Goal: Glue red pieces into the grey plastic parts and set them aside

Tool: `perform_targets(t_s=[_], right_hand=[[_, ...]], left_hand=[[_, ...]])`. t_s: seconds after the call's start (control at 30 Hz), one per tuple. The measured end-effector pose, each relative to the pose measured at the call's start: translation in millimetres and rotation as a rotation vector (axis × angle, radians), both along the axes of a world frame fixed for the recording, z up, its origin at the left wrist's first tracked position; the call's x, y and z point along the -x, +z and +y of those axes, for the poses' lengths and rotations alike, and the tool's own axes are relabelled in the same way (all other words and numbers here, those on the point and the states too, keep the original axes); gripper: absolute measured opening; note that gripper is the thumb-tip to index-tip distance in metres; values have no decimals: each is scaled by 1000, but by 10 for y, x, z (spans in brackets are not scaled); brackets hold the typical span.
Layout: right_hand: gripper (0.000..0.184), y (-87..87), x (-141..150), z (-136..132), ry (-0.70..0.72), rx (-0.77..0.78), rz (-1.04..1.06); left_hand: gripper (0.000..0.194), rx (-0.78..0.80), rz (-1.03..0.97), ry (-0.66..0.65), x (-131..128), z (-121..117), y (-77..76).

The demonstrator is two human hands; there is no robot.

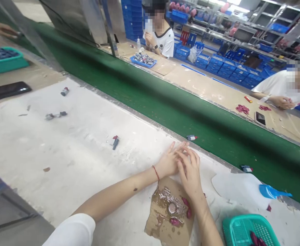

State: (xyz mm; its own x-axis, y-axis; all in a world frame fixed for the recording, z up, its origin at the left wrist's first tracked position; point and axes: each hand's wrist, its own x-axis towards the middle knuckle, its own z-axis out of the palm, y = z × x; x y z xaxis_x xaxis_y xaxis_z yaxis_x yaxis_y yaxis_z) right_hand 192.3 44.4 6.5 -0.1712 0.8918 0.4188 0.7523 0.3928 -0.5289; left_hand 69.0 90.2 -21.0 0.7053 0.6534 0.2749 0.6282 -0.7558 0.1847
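My left hand reaches across the white work surface to the edge of the green conveyor belt, fingers stretched out. Over its fingers lies my right hand, fingers apart and slightly bent; I make out nothing held in either. Just beyond the fingertips, a small grey and white part with a red tip rests on the belt. Below my wrists lies a piece of cardboard, wet with glossy liquid. On it are a small round cap and several dark red pieces.
A green basket with dark red pieces and a white bottle with a blue nozzle are at right. Small grey parts lie scattered leftward. Another part is on the belt. People sit across; another person's hand shows upper left.
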Motion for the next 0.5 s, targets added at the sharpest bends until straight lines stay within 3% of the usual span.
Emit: perform_targets(t_s=[0.2,0.37,0.5], right_hand=[[35,-122,71,264,127,-21,-212],[38,-124,56,315,186,-14,-240],[40,-125,57,327,204,-3,-219]], left_hand=[[55,32,-76,53,-64,10,-20],[70,-6,-89,85,-96,43,-114],[71,15,-59,88,-54,29,-75]])
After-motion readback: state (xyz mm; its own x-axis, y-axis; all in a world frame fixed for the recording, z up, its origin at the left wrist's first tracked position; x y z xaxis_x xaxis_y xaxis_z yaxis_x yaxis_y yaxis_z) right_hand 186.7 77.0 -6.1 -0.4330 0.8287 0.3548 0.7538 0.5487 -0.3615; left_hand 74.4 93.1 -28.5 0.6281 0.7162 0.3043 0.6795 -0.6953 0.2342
